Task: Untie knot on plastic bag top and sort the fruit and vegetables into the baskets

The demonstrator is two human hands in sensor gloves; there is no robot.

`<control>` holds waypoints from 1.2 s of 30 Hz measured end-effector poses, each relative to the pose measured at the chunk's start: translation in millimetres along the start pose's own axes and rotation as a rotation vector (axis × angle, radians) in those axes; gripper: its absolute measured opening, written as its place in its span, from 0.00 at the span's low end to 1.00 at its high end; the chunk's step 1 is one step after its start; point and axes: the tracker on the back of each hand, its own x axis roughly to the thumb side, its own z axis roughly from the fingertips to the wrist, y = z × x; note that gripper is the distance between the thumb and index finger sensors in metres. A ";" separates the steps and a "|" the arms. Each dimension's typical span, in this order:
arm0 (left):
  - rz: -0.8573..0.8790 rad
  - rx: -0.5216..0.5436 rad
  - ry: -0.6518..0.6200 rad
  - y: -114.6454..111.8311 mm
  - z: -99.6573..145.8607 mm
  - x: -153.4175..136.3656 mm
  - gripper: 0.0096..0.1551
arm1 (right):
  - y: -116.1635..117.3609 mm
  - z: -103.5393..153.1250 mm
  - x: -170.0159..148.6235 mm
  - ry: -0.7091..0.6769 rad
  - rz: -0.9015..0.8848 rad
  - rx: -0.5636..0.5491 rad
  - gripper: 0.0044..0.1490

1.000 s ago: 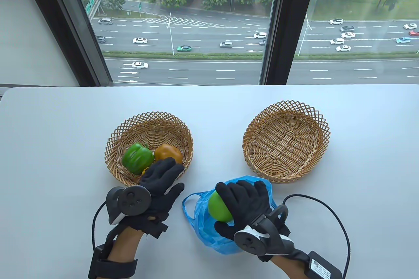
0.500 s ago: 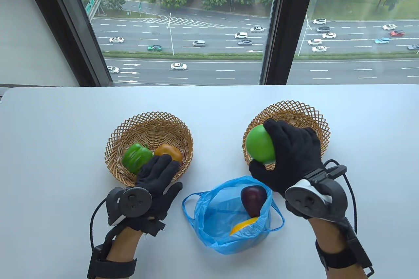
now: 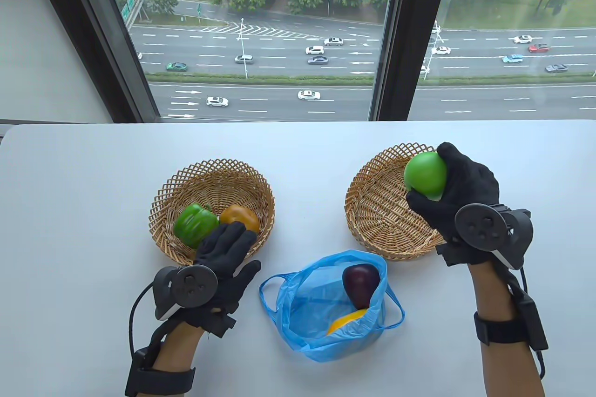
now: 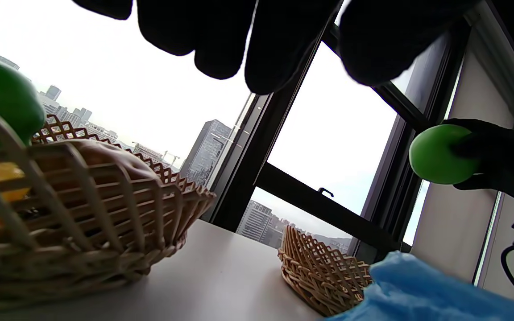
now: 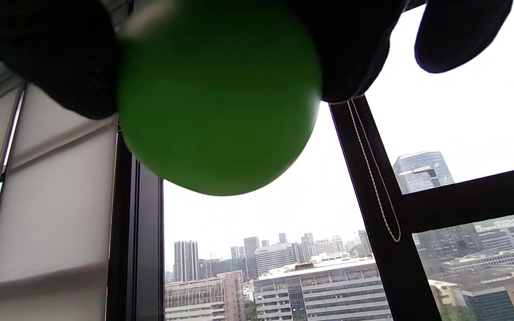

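Apple (image 3: 424, 175), green, one: round and smooth, gripped in the curled fingers and thumb of the right hand (image 3: 458, 197), held above the far right part of the right basket (image 3: 372, 211), not yet set down. In the right wrist view the apple (image 5: 219, 96) filled the palm, fingers wrapped over both sides. Judged firm and moderately light, its skin likely a little slippery against glove fabric; best taken around its widest girth, as here, and lowered rather than dropped.

Left basket (image 3: 163, 201): held a green bell pepper (image 3: 195, 225) and an orange bell pepper (image 3: 240, 218), touching each other.

Left hand (image 3: 223, 252): fingers straight and relaxed, lying over the near rim of the left basket, grasping nothing.

Plastic bag (image 3: 307, 322), blue, thin: near centre of the table (image 3: 93, 183), between the two hands, mouth open, knot already undone. Contained a dark purple fruit (image 3: 359, 279) toward its far side and a yellow item (image 3: 347, 321) nearer, partly veiled by film. Bag judged limp and light, liable to shift when reached into; steadying by its handles would suit.
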 end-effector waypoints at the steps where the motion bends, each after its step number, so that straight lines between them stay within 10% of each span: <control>1: 0.001 0.000 0.002 0.0 -0.1 -0.4 0.40 | 4.1 -0.8 -4.9 0.010 -0.027 0.023 0.65; 36: 0.004 -0.018 -0.003 -3.0 -0.5 -1.3 0.39 | 110.2 24.4 -76.1 0.176 0.174 0.351 0.63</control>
